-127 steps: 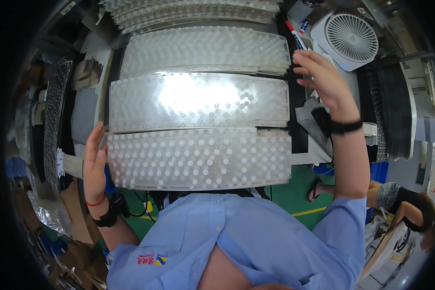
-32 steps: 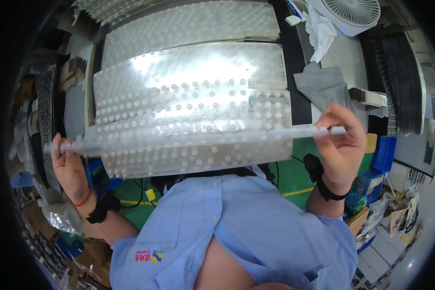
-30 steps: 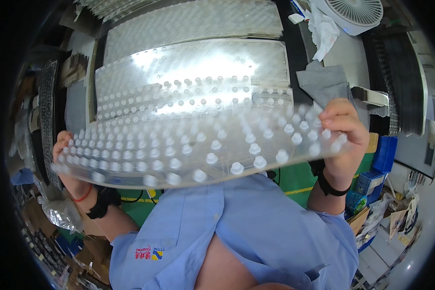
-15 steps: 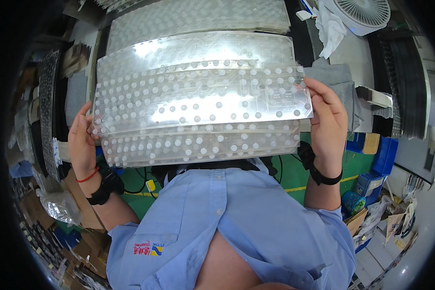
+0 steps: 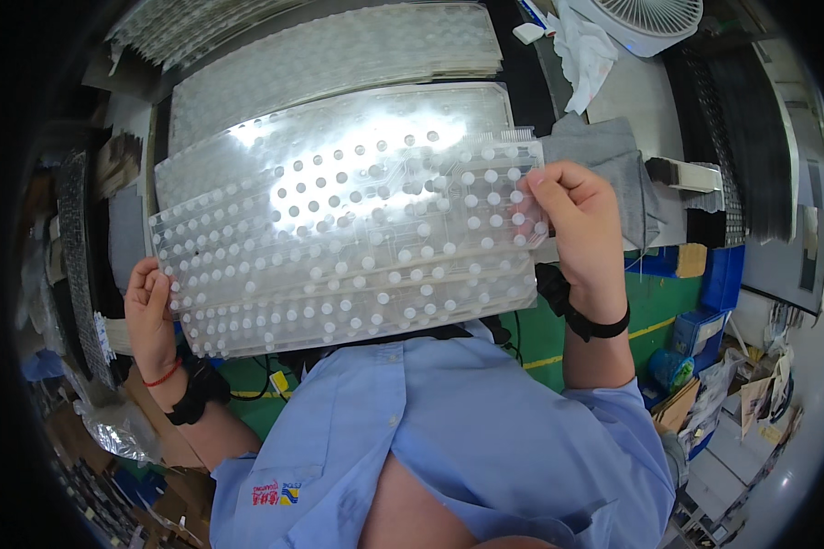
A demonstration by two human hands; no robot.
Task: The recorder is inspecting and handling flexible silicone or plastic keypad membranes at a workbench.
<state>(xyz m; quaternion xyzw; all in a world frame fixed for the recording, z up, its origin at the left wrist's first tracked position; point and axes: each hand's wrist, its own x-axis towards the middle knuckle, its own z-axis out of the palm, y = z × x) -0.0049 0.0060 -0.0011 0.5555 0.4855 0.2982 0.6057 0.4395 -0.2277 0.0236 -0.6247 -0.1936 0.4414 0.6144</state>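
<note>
I hold a clear plastic sheet [image 5: 348,229] dotted with rows of small round bumps, lifted above the bench and tilted up to the right. My left hand [image 5: 149,311] grips its lower left edge. My right hand [image 5: 577,229] pinches its upper right corner, a black band on that wrist. Beneath it lies another dotted sheet [image 5: 375,306] near the bench's front edge. More such sheets [image 5: 339,55] lie in stacks farther back.
A white fan [image 5: 645,18] stands at the back right beside a crumpled white cloth [image 5: 581,50]. A grey cloth [image 5: 613,165] lies right of the sheets. Dark perforated strips [image 5: 78,265] line the left. Blue bins [image 5: 705,274] and cardboard sit on the green floor.
I lifted one dotted sheet off the bench, turned it over in the air, and now hold it face-on with its right end raised.
</note>
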